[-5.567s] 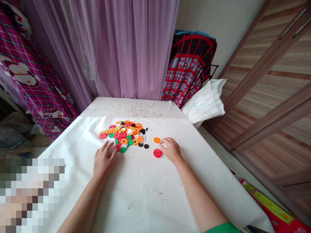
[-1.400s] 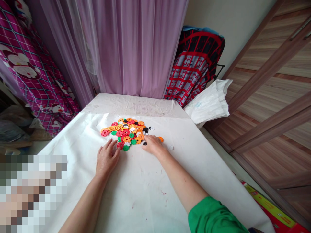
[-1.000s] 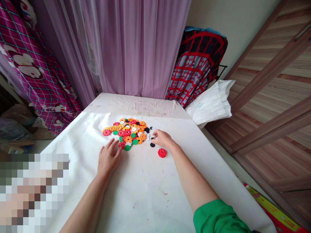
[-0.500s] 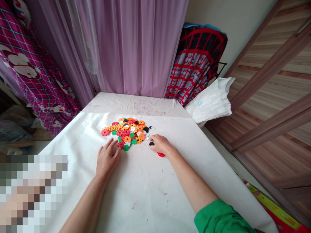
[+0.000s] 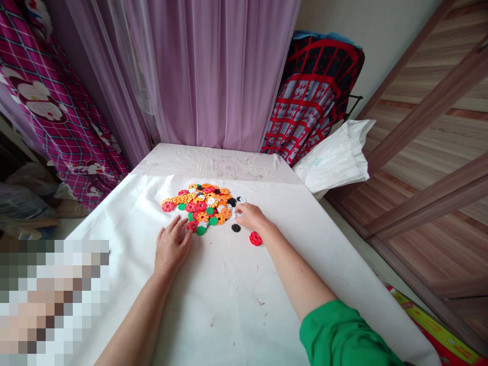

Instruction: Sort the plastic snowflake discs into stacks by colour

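R hand at R edge of disc pile on counter, fingers bent; grip unclear. L hand loose, nothing held. Prob. mid-sorting; next move calls for a fingertip pinch on one disc.

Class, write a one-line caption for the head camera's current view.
Right hand at the edge of a colourful disc pile, red discs set apart.

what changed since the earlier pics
The right hand has moved left toward the disc pile; its grip is unclear. The lone orange flower disc is out of sight. The black flower disc, at the fingertips a moment ago, lies clear of them. The left hand and red flower discs look unmoved.
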`<move>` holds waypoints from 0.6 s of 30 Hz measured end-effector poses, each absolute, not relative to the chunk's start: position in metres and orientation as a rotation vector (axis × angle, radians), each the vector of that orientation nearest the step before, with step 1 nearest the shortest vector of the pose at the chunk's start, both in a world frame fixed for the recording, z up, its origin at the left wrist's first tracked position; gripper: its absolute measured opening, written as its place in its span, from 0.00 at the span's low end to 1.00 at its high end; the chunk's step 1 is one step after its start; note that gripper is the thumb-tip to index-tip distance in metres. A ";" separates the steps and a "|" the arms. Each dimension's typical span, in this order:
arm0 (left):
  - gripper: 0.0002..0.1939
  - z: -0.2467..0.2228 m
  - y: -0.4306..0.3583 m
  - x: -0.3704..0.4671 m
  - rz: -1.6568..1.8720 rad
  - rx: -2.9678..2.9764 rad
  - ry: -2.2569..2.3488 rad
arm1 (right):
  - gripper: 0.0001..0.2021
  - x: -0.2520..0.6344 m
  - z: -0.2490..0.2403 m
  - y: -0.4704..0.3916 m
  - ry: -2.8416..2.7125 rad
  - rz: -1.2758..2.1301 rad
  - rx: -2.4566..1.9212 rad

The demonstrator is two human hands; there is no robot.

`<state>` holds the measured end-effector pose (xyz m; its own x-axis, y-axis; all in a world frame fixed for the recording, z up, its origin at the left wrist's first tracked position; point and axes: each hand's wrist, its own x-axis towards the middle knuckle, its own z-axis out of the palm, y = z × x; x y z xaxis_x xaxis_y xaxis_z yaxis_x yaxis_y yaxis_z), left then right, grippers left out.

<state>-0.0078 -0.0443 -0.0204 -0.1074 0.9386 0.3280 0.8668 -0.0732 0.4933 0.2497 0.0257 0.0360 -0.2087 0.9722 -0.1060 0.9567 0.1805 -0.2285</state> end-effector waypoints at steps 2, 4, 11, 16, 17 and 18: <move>0.21 -0.021 -0.044 -0.008 0.937 2.015 2.057 | 0.17 0.246 0.035 0.030 -2.386 0.366 -1.941; 0.21 -0.022 -0.044 -0.008 0.941 2.017 2.058 | 0.18 0.241 0.035 0.031 -2.399 0.359 -1.935; 0.20 -0.029 -0.042 -0.011 0.991 2.059 2.058 | 0.14 0.221 0.042 0.028 -2.426 0.282 -2.020; 0.21 -0.026 -0.043 -0.011 0.972 2.051 2.054 | 0.18 0.241 0.050 0.032 -2.379 0.257 -2.051; 0.21 -0.025 -0.043 -0.011 0.964 2.044 2.052 | 0.18 0.253 0.052 0.032 -2.356 0.255 -2.054; 0.21 -0.024 -0.043 -0.010 0.956 2.037 2.048 | 0.17 0.266 0.054 0.031 -2.326 0.257 -2.057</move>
<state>-0.0104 -0.0432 -0.0241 -0.1007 0.9301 0.3532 0.8681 -0.0913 0.4879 0.2663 0.0306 0.0542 -0.1280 0.9877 -0.0896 0.9835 0.1148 -0.1399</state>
